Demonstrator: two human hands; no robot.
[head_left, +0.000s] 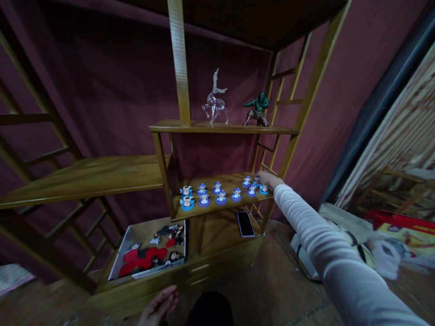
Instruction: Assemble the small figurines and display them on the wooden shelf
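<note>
My right hand (267, 179) reaches to the right end of the middle shelf, its fingers closed at a small blue figurine (256, 180) that they partly hide. Just below the wrist stands another figurine with a blue base (263, 189). Figurines on purple bases, such as this one (236, 194), stand in two rough rows along the shelf (210, 211). At the left end are two on light-blue bases, the front figurine (187, 203) and the rear figurine (186, 190). My left hand (161, 304) hangs low at the bottom edge, fingers curled together, nothing visible in them.
A cardboard box (113, 267) with red discs and several dark figures sits at lower left. A phone (245, 224) lies on the cabinet top. Above stand a clear deer figurine (215, 106) and a green-hooded figure (258, 110). Bags (384, 256) lie at right.
</note>
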